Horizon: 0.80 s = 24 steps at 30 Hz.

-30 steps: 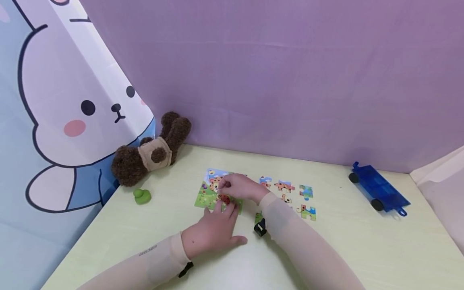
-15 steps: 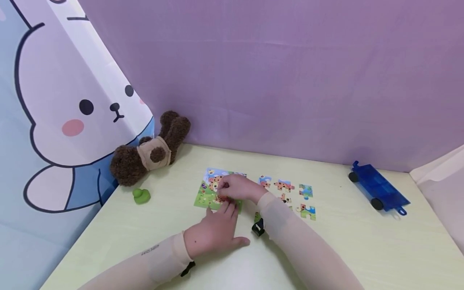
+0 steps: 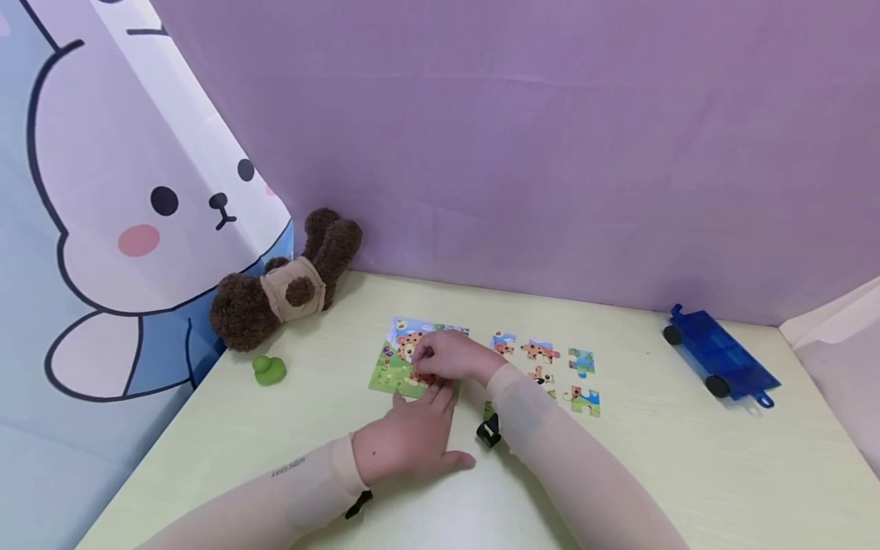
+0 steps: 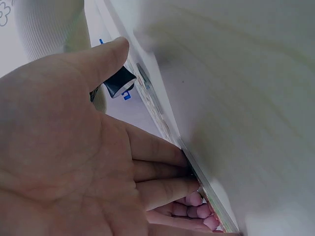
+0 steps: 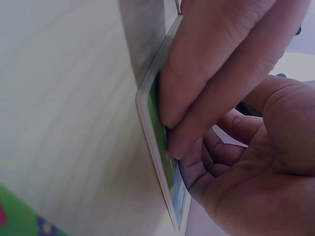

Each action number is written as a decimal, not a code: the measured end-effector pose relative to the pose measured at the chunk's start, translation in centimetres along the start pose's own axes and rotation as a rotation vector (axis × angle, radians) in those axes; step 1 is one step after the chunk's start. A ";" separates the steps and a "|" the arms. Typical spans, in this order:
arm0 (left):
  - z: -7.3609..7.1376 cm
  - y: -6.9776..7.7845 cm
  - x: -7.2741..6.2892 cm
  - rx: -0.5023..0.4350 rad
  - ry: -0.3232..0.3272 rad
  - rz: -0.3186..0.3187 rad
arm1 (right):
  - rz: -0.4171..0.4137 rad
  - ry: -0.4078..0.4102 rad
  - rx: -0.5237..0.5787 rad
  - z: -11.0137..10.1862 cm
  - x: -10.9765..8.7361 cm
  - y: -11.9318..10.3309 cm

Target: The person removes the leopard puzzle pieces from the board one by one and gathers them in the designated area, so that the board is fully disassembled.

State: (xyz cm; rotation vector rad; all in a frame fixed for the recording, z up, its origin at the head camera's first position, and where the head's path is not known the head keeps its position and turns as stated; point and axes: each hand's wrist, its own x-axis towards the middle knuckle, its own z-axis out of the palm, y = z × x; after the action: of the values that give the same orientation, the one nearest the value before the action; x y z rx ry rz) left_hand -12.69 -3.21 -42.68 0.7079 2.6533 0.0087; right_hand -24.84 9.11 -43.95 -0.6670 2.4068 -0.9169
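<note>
A jigsaw puzzle (image 3: 392, 374) with a spotted animal on green grass lies in a thin frame at the table's middle. My left hand (image 3: 409, 435) rests at its near edge, fingers extended; in the right wrist view two of these fingers (image 5: 202, 64) touch the green surface. Over the puzzle's right half, my right hand (image 3: 457, 355) has thumb and fingers curled together, pinching a puzzle piece that the hand mostly hides. The right wrist view shows the curled right hand (image 5: 275, 162) close against the puzzle. Behind my left palm (image 4: 54, 147), right fingertips appear in the left wrist view.
Several loose puzzle pieces (image 3: 539, 351) lie right of the puzzle, some under the right forearm. A brown teddy bear (image 3: 292, 294) and a green toy duck (image 3: 269, 370) are at the left. A blue toy trailer (image 3: 720, 355) stands at the right, before the purple curtain (image 3: 522, 153).
The left fingers have slid slightly right and up along the puzzle's near edge, closer to the right hand. The right hand stays over the puzzle, its fingertips shifting only slightly.
</note>
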 end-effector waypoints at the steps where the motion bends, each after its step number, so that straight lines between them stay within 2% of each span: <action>1: 0.0 0.0 0.0 0.007 -0.001 0.002 | 0.002 -0.002 0.000 0.0 0.0 -0.1; 10: -0.2 0.1 -0.2 0.074 0.024 0.019 | -0.014 -0.029 0.006 0.0 0.1 -0.4; 15: -0.3 0.2 -0.4 0.094 0.047 0.031 | -0.075 -0.060 0.062 0.2 0.1 -0.4; 18: -0.4 0.2 -0.5 0.107 0.061 0.038 | -0.110 -0.071 0.060 0.4 0.2 -0.4; 24: -0.6 0.1 -0.5 0.108 0.050 0.042 | -0.092 -0.023 0.100 0.4 -0.1 -0.5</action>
State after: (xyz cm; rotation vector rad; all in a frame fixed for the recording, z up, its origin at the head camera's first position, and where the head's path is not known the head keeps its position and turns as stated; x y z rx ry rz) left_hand -12.44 -3.31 -41.94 0.8077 2.7030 -0.1069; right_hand -24.45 8.67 -43.84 -0.7510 2.3095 -1.0537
